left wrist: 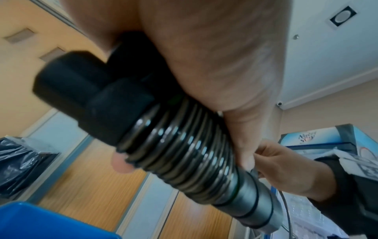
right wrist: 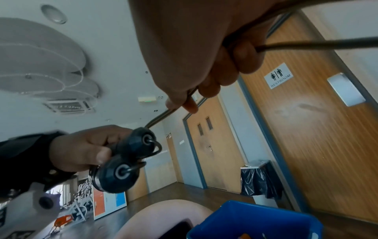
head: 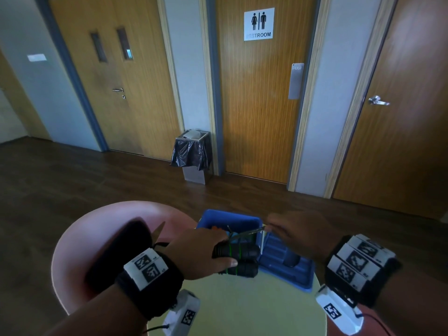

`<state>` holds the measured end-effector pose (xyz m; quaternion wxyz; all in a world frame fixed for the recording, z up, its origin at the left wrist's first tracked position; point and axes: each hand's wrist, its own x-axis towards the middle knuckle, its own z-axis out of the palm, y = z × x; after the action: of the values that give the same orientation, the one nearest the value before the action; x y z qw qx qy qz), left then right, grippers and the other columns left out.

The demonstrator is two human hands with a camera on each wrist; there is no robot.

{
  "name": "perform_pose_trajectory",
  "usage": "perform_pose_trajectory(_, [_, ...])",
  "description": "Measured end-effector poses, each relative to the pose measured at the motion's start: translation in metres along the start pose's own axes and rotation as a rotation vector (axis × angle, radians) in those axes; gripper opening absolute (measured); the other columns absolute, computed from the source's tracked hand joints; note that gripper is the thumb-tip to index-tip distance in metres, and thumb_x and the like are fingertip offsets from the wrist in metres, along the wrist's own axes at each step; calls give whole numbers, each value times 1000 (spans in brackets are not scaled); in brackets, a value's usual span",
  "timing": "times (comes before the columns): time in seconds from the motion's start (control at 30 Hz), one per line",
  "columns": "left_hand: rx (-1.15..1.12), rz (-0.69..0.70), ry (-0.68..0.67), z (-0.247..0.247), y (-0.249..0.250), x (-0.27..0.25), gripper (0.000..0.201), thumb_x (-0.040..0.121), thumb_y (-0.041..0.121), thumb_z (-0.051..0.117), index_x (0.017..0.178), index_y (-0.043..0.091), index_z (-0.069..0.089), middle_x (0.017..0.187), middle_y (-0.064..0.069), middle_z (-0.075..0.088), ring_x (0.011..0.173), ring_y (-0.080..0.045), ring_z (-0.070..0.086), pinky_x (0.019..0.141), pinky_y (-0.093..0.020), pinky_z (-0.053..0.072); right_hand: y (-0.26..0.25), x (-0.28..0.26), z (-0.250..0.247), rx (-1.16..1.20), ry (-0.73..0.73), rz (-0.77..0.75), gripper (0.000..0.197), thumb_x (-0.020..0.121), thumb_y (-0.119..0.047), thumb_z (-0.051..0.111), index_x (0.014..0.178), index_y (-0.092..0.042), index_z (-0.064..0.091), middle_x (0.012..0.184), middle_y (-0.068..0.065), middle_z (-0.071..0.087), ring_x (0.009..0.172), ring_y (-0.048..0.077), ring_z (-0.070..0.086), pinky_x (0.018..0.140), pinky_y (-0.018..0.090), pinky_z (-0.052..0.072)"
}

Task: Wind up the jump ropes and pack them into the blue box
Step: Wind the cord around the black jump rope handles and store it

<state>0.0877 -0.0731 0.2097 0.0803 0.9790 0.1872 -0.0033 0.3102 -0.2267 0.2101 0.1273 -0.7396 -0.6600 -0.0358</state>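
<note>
My left hand [head: 206,251] grips two black jump-rope handles [head: 238,259] held side by side above the table, just in front of the blue box [head: 228,220]. Thin dark cord [left wrist: 184,153] lies wound in several tight turns round the handles. The handles' round end caps [right wrist: 122,171] face the right wrist camera. My right hand [head: 295,232] pinches the free stretch of cord [right wrist: 161,116] between thumb and fingertips, up and to the right of the handles, and the cord runs taut between the two hands. Something orange [head: 215,228] shows inside the box.
The blue box lid [head: 288,265] lies on the yellow-green round table [head: 242,309] to the right of the box. A pink seat [head: 80,241] with a black case [head: 116,251] on it stands to the left. A lined bin [head: 191,154] and wooden doors stand beyond.
</note>
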Motion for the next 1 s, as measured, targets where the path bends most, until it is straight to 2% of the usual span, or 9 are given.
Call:
perform_pose_trajectory(0.17, [93, 34, 46, 1, 5, -4, 49, 85, 73, 48, 108, 30, 57, 83, 13, 52, 86, -14, 63, 77, -30, 47, -7, -1, 15, 51, -67, 82, 57, 93, -56, 11, 78, -21, 55, 75, -4, 56, 68, 18, 53, 71, 41, 48])
perform_pose_trajectory(0.27, [172, 9, 126, 6, 0, -2, 47, 88, 71, 44, 107, 30, 54, 92, 7, 63, 89, -19, 65, 76, -30, 44, -18, -6, 22, 179, -90, 168, 46, 93, -57, 12, 68, -29, 38, 67, -7, 42, 62, 15, 42, 68, 40, 42])
perform_pose_trajectory(0.37, [194, -87, 145, 13, -10, 3, 40, 90, 69, 43, 107, 33, 49, 102, 5, 67, 91, -21, 66, 80, -33, 48, -36, -3, 19, 462, -104, 236, 38, 101, -48, 36, 72, -25, 47, 68, 2, 49, 64, 18, 48, 64, 40, 40])
perform_pose_trajectory(0.47, [-159, -197, 56, 26, -19, 14, 35, 89, 64, 53, 97, 30, 46, 83, 8, 61, 74, -12, 61, 63, -27, 44, -60, 0, 16, 593, -246, 218, 30, 105, -37, 41, 81, -24, 55, 76, 5, 55, 66, 14, 50, 62, 30, 38])
perform_pose_trajectory(0.57, [-614, -286, 12, 35, -24, 21, 48, 74, 67, 62, 93, 24, 53, 78, -3, 69, 73, -26, 68, 73, -49, 57, -70, 1, 23, 746, -296, 289, 28, 104, -35, 42, 81, -24, 53, 65, -5, 46, 52, 7, 41, 52, 21, 35])
perform_pose_trajectory(0.63, [-927, -330, 17, 39, -23, 18, 52, 68, 57, 74, 97, 17, 57, 81, -8, 72, 74, -34, 71, 74, -56, 59, -70, -2, 29, 888, -317, 341, 27, 104, -32, 44, 82, -19, 52, 62, -4, 46, 52, 10, 43, 54, 27, 40])
perform_pose_trajectory(0.77, [-1339, -256, -71, 42, -17, 8, 48, 67, 30, 84, 100, 9, 57, 82, -10, 65, 71, -28, 64, 71, -46, 58, -68, -6, 33, 958, -289, 383, 29, 105, -25, 44, 82, -14, 58, 67, -2, 64, 61, 10, 61, 65, 28, 53])
perform_pose_trajectory(0.9, [-1409, -318, 94, 41, -9, 12, 74, 72, 69, 72, 100, 2, 57, 74, -17, 62, 59, -30, 60, 62, -43, 54, -73, -3, 35, 894, -273, 392, 26, 102, -25, 47, 79, -21, 58, 65, -5, 52, 56, 8, 46, 56, 23, 36])
perform_pose_trajectory(1.0, [-1418, -333, 144, 45, -5, 20, 77, 82, 75, 55, 106, 3, 64, 81, -23, 63, 63, -32, 59, 60, -42, 51, -84, 0, 35, 825, -241, 342, 24, 103, -24, 46, 85, -15, 59, 67, -4, 47, 53, 2, 42, 53, 19, 33])
